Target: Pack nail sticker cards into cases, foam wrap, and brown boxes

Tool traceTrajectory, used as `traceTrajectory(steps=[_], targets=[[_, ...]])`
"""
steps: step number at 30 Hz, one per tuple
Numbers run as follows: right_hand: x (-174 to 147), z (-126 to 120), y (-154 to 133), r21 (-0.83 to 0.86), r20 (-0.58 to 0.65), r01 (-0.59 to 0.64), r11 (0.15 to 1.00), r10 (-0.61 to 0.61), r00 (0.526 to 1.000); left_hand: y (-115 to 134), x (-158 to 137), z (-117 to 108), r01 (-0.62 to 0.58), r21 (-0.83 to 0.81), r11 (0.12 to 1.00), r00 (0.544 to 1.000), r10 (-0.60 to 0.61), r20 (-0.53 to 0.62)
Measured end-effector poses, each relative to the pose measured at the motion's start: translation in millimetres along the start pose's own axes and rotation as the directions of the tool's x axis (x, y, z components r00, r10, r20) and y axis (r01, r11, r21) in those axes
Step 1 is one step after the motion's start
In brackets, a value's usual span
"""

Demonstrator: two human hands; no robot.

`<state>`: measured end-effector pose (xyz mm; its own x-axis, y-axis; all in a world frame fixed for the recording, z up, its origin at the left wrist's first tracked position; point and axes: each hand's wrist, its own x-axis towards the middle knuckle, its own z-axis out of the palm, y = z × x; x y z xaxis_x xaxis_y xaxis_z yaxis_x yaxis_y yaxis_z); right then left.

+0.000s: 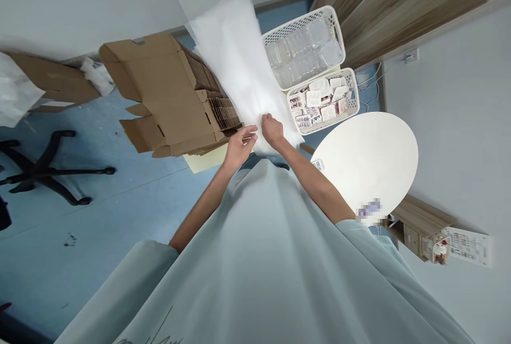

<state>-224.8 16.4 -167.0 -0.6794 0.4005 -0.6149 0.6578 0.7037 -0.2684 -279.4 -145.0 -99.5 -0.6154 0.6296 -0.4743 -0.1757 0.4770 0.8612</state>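
A stack of long, white translucent sheets [243,62], like thin plastic or foam film, stretches away from my body. Its near end lies right under my two hands. My left hand [239,148] is at the left edge of the stack, thumb and fingers apart and slightly bent, with nothing visible between them. Over the near part of the sheets, my right hand [273,130] is closed, fingers curled in a pinch. Whatever its fingertips hold is hidden against the white film. Folded brown cardboard boxes [171,93] stand in a row just left of the sheets.
Right of the stack are a white basket of clear plastic containers [303,48] and another basket with small printed packs [321,100]. A round white table [371,157] stands close to my right arm. On the blue floor at left is a black wheeled chair base [43,168].
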Motion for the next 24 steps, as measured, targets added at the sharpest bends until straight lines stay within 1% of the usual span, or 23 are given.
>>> traceTrajectory(steps=[3,7,11,15,17,19,21,24], targets=[[-7.3,-2.6,2.0,0.029,-0.012,0.001,1.000,0.000,1.000,5.5,3.4,-1.1,-0.009,0.007,1.000,1.000,0.009,0.021],[-31.3,-18.3,1.2,0.046,-0.077,0.025,0.999,-0.021,0.997,11.4,8.1,1.7,-0.023,0.045,0.999,0.999,0.021,0.037],[-65.6,-41.3,4.8,0.111,-0.160,0.039,0.993,-0.021,0.987,15.7,15.0,9.4,-0.071,0.108,0.992,0.997,0.070,0.010],[-98.9,-60.0,15.0,0.201,-0.265,0.037,0.979,0.018,0.964,18.3,25.4,18.5,-0.136,0.207,0.969,0.988,0.149,-0.047],[-115.3,-66.9,22.5,0.256,-0.326,0.027,0.966,0.060,0.944,19.8,30.1,23.7,-0.134,0.218,0.967,0.984,0.156,-0.085],[-132.3,-72.4,31.8,0.317,-0.388,0.020,0.948,0.110,0.915,22.2,33.3,30.2,-0.116,0.186,0.976,0.986,0.136,-0.100],[-150.3,-76.6,43.5,0.375,-0.446,0.018,0.927,0.163,0.880,26.0,35.1,38.8,-0.089,0.152,0.984,0.992,0.101,-0.070],[-179.3,-79.7,64.7,0.455,-0.518,0.003,0.890,0.262,0.814,35.6,36.2,56.8,-0.063,0.147,0.987,0.998,0.062,0.012]])
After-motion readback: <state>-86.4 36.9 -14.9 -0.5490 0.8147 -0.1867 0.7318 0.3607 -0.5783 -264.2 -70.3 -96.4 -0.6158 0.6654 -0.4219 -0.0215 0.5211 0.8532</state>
